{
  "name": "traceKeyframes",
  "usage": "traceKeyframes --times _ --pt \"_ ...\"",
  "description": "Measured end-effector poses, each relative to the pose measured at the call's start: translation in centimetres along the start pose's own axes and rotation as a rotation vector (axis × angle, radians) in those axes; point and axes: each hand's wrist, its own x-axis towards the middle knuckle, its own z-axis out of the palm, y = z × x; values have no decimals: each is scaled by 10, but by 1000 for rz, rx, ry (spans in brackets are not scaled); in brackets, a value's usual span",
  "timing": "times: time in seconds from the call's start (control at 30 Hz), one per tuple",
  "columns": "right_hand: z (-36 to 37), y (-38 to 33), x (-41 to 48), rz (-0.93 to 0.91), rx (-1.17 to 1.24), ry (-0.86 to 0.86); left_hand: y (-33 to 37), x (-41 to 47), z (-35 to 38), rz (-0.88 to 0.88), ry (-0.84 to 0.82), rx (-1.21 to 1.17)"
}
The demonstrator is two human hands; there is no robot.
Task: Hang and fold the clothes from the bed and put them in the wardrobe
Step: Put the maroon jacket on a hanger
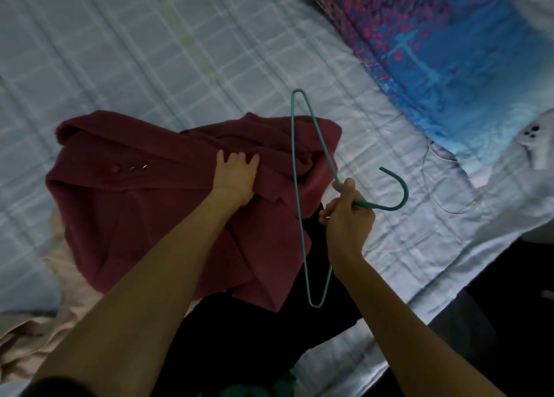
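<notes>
A crumpled maroon coat (144, 210) with small buttons lies on the bed, on top of a black garment (269, 336) and a beige one (45, 321). My left hand (236, 177) rests on the coat near its middle, fingers spread and pressing into the fabric. My right hand (344, 216) grips a teal wire hanger (299, 186) at the neck below its hook. The hanger hangs over the coat's right edge, with its hook pointing right.
The bed (150, 52) has a pale blue checked cover. A blue and pink patterned pillow (449, 52) lies at the upper right. A white controller (536, 144) and a thin white cable (434, 186) lie near the bed's right edge. Dark floor (509, 306) shows at the lower right.
</notes>
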Motion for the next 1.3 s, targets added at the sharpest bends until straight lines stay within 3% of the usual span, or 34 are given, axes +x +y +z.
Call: traceKeyframes --times 0.13,0.23,0.43,0.53,0.6,0.67,0.77,0.83,0.9,1.07,1.3 --pt "3 -4 -8 9 -3 -20 -17 -27 3 -37 38 -195" --pt "14 -12 -22 -22 10 -6 -39 -71 9 -85 -128 -326" --pt "24 -36 -70 -147 32 -156 -70 -191 26 -177 -366 -399" --pt "21 -38 -91 -207 8 -219 -65 -235 36 -180 -582 -323" --pt "17 -39 -101 -238 3 -253 -63 -252 48 -233 -719 -402" --pt "12 -39 -108 -258 1 -268 -57 -259 54 -297 -616 -579" --pt "4 -37 -112 -295 -28 -268 -39 -247 55 -304 -178 -608" --pt "-2 -33 -112 -306 -50 -276 -20 -231 54 -278 27 -555" --pt "-8 -28 -110 -300 -70 -283 0 -215 55 -293 48 -532" --pt "-23 -13 -103 -290 -92 -321 29 -193 76 -344 -118 -421" --pt "-47 -23 -106 -281 -135 -345 2 -233 41 -214 46 -278"
